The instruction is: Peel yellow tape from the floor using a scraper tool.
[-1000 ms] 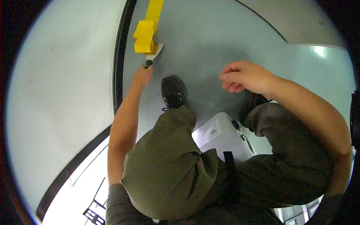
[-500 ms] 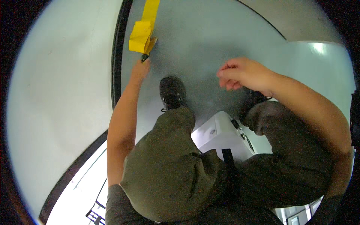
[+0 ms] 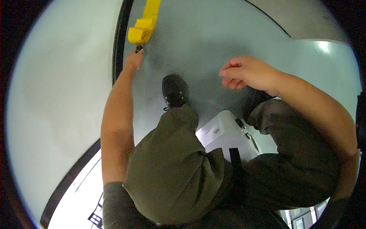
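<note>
My left hand (image 3: 132,61) reaches far forward at the left, low over the grey floor. Its fingers are closed round a small black-ended tool (image 3: 139,48), mostly hidden by the hand. Just beyond the tool, a wide yellow tape (image 3: 141,32) lies bunched in loose folds. From the folds a straight strip of tape runs away to the top edge. My right hand (image 3: 240,70) hangs above the floor at the right, its fingers loosely curled with a gap between thumb and fingers. Nothing shows in it.
A white wall (image 3: 68,76) with a black base strip (image 3: 119,45) runs close along my left arm. Under me, between my legs, stands a white box-like stool (image 3: 228,131). My black shoe (image 3: 174,89) rests on the floor. A pale rounded surface (image 3: 331,65) bounds the right.
My left hand and the tool have moved forward and slightly left. The folded tape has shifted the same way and looks more compressed. My right hand has hardly moved.
</note>
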Motion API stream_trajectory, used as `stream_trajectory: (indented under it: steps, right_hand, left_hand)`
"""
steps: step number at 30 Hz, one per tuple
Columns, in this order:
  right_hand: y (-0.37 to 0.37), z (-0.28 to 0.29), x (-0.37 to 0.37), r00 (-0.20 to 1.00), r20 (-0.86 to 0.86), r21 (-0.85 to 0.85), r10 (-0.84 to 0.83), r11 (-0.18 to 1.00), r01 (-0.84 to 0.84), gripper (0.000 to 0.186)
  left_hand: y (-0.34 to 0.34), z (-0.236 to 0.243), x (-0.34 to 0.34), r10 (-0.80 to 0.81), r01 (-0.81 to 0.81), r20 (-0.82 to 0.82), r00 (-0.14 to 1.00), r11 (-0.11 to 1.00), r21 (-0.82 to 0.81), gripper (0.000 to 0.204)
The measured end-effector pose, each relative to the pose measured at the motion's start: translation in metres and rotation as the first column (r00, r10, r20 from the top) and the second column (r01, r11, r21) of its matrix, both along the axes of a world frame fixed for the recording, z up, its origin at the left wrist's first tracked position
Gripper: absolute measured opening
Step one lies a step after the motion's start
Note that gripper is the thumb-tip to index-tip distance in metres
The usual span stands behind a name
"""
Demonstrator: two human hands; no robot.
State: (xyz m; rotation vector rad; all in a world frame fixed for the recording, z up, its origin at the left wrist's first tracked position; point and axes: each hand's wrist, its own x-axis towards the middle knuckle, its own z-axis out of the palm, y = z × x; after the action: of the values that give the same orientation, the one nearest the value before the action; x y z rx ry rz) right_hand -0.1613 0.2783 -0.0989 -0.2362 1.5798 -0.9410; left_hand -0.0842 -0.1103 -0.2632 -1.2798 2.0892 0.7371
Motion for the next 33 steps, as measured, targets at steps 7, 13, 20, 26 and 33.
stream_trajectory:
  steps: [7, 13, 20, 26, 33]
  right_hand:
    - [0.001, 0.005, -0.007, 0.999, -0.043, -0.015, 0.011, 1.0, -0.011, 0.031]
    - [0.003, 0.026, -0.015, 0.99, -0.125, 0.001, 0.068, 0.998, -0.068, 0.033]
    - [-0.009, 0.079, -0.036, 0.815, -0.53, 0.013, 0.234, 0.963, -0.268, 0.029]
    - [-0.035, 0.126, 0.008, 0.701, -0.659, -0.041, 0.27, 0.919, -0.393, 0.029]
    - [-0.038, 0.159, 0.032, 0.956, -0.275, -0.287, -0.104, 0.958, 0.021, 0.046]
  left_hand:
    - [0.011, -0.065, 0.133, -0.191, 0.155, -0.163, 0.968, 0.965, -0.212, 0.051]
    - [0.039, 0.01, 0.207, -0.312, 0.261, -0.135, 0.94, 0.918, -0.298, 0.051]
    - [0.034, 0.083, 0.19, -0.298, 0.206, -0.232, 0.926, 0.913, -0.351, 0.05]
    - [0.066, 0.202, 0.109, -0.201, 0.151, -0.482, 0.853, 0.978, -0.142, 0.047]
    - [0.153, 0.338, 0.03, -0.32, 0.468, -0.699, 0.639, 0.884, 0.024, 0.04]
